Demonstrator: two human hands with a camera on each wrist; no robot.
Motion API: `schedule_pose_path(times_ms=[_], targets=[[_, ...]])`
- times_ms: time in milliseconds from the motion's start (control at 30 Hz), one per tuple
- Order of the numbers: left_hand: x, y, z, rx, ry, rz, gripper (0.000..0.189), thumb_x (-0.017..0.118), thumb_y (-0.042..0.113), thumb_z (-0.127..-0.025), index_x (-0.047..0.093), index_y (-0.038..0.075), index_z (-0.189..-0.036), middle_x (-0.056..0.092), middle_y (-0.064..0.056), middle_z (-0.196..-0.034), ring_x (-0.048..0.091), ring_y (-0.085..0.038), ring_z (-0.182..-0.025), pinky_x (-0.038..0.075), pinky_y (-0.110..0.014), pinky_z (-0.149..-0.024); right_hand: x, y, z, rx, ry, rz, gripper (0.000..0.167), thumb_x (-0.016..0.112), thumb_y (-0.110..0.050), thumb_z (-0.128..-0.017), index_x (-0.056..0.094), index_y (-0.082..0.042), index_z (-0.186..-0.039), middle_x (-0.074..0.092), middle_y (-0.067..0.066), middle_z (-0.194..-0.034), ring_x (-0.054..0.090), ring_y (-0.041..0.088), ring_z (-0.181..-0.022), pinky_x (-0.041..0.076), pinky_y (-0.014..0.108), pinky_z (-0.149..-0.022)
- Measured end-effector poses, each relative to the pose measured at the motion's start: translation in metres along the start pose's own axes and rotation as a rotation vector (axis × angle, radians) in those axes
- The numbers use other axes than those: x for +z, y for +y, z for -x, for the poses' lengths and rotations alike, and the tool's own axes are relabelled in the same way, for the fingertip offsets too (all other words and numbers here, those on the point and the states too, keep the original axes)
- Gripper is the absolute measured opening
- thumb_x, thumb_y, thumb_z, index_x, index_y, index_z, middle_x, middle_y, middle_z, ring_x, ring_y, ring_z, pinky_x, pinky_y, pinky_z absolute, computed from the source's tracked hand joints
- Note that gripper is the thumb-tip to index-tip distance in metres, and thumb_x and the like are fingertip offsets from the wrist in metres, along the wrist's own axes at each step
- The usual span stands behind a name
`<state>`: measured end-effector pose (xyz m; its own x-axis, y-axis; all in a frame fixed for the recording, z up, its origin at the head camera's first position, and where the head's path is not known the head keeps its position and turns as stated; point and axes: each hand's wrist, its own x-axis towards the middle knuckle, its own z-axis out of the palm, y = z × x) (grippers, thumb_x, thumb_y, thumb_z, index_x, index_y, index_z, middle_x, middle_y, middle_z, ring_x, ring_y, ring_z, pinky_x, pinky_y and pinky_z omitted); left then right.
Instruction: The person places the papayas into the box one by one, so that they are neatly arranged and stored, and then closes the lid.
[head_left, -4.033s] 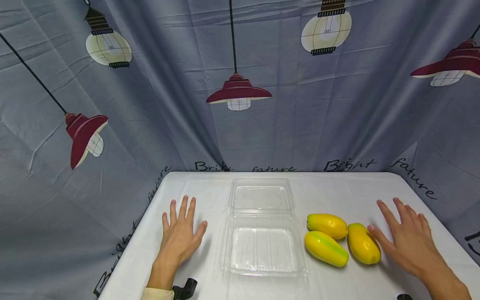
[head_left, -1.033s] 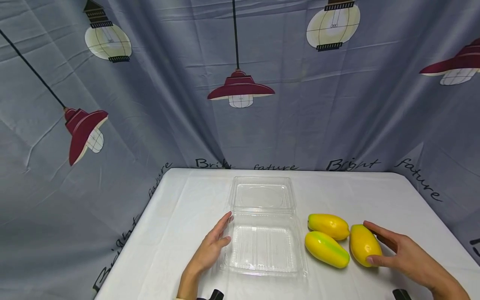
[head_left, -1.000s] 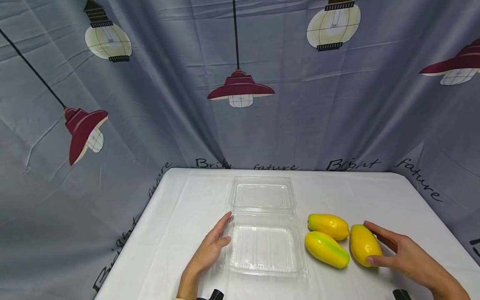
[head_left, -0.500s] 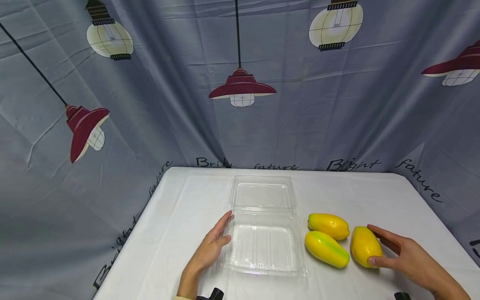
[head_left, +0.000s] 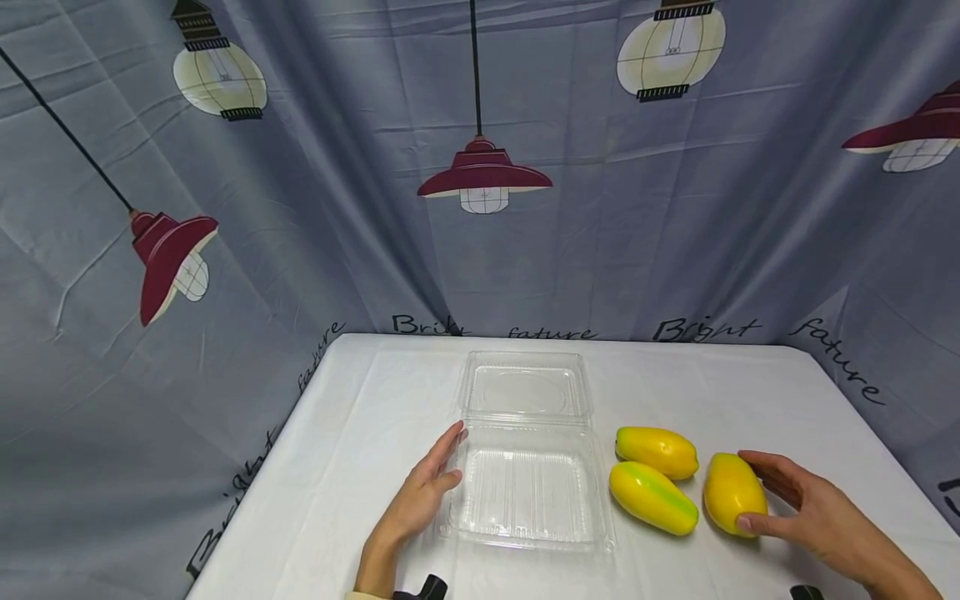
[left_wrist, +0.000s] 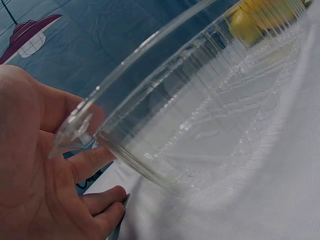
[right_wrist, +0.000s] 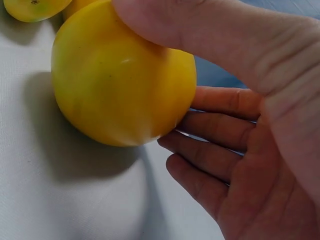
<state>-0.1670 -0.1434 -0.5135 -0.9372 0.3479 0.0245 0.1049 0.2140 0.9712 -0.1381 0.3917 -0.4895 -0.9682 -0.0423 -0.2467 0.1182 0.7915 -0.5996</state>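
In the head view my right hand [head_left: 813,508] grips a yellow papaya [head_left: 733,493], thumb on its near side and fingers along its far right side. The right wrist view shows the thumb over this papaya [right_wrist: 122,75] and the fingertips against its side. Two more papayas, one plain yellow [head_left: 657,452] and one with a green streak [head_left: 652,498], lie just left of it. My left hand [head_left: 416,500] rests at the left edge of a clear plastic clamshell box [head_left: 532,542], fingers loosely extended. In the left wrist view those fingers lie behind the box's rim [left_wrist: 150,45].
The box lies open, its lid [head_left: 525,387] folded back flat toward the far edge. A white cloth covers the table [head_left: 382,392]. Grey-blue curtains [head_left: 322,233] printed with lamps hang behind and beside it.
My left hand has come right to the box's edge. My right hand has taken hold of the rightmost papaya, which has shifted slightly right, away from the other two.
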Motion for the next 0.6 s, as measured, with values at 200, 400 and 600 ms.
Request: schedule_pose_path(times_ms=[200, 400, 600], targets=[[0.000, 0.000, 0.001, 0.001, -0.003, -0.004, 0.076, 0.048, 0.001, -0.105, 0.020, 0.008, -0.176, 0.026, -0.019, -0.181, 0.013, -0.040, -0.170, 0.014, -0.061, -0.137, -0.006, -0.004, 0.005, 0.041, 0.020, 0.012, 0.119, 0.090, -0.058, -0.084, 0.032, 0.009, -0.164, 0.034, 0.043, -0.166, 0.038, 0.069, -0.146, 0.045, 0.070, -0.113], [-0.001, 0.000, 0.001, 0.000, -0.008, -0.001, 0.075, 0.047, 0.002, -0.107, 0.019, 0.008, -0.176, 0.025, -0.020, -0.181, 0.013, -0.039, -0.171, 0.014, -0.061, -0.137, -0.018, -0.018, 0.016, -0.031, 0.102, 0.065, 0.116, 0.090, -0.057, -0.085, 0.033, 0.003, -0.167, 0.038, 0.038, -0.167, 0.043, 0.066, -0.145, 0.054, 0.054, -0.105], [0.000, 0.000, 0.000, -0.006, -0.001, -0.008, 0.074, 0.047, 0.002, -0.107, 0.020, 0.007, -0.176, 0.027, -0.018, -0.181, 0.014, -0.037, -0.171, 0.014, -0.059, -0.137, -0.025, -0.041, 0.027, -0.102, 0.155, 0.117, 0.118, 0.089, -0.059, -0.086, 0.031, -0.001, -0.171, 0.040, 0.035, -0.169, 0.046, 0.066, -0.144, 0.053, 0.063, -0.108]])
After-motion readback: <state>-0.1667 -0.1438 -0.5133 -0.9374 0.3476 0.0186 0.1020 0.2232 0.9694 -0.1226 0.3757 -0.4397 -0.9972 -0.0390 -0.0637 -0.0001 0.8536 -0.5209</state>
